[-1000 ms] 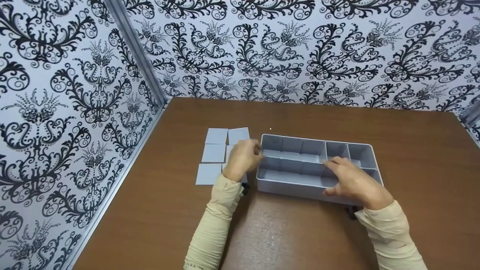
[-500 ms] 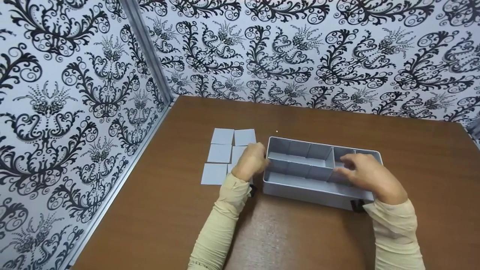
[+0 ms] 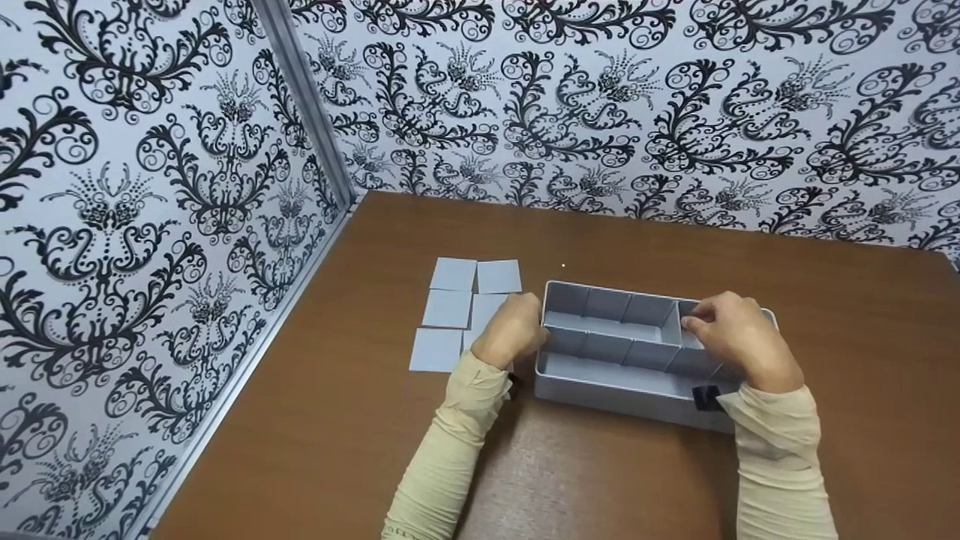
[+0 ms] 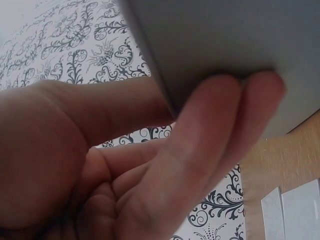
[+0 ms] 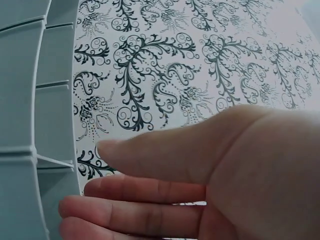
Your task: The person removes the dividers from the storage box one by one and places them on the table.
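On the brown table (image 3: 637,480), my left hand (image 3: 514,330) grips the grey divider tray (image 3: 615,375) at frame centre by its left end wall, while my right hand (image 3: 739,337), fingers loosely extended, reaches for a cross divider (image 3: 670,324), which I judge needs pinching next.
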The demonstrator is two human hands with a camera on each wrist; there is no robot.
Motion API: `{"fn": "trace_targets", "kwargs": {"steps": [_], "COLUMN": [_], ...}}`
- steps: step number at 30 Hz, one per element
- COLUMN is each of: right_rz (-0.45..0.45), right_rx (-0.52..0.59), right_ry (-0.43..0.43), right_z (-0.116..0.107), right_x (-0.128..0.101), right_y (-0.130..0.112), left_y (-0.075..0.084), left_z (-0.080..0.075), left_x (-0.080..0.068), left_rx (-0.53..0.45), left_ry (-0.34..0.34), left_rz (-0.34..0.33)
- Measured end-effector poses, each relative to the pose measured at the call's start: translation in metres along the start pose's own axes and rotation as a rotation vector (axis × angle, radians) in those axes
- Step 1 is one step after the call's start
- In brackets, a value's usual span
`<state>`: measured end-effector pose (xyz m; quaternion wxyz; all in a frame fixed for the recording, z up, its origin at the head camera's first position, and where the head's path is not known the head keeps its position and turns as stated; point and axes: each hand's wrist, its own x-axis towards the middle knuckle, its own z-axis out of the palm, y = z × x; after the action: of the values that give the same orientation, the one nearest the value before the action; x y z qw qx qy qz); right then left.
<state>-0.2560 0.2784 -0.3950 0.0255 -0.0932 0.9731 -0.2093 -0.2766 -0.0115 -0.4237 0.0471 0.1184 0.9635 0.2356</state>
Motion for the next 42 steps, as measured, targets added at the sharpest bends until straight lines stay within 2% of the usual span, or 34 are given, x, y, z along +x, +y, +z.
{"fn": "trace_targets", "kwargs": {"steps": [13,25,42], "right_rz": [0.063,0.053,0.056], "right_rx": [0.007,0.017,0.004], "right_ry": [0.003,-0.003,0.042], "right_z": [0.01,0.011,0.014], "right_x": [0.014,0.014,0.014], "right_y": [-0.001,0.0,-0.001], "left_y": [0.0,0.001,0.002], "left_z": [0.0,0.0,0.002], "left_x": [0.002,0.005,0.003], "left_rx": [0.018,0.044,0.029], "left_ry": [-0.027,-0.078,-0.042], "left_rz": [-0.013,-0.039,-0.053]}}
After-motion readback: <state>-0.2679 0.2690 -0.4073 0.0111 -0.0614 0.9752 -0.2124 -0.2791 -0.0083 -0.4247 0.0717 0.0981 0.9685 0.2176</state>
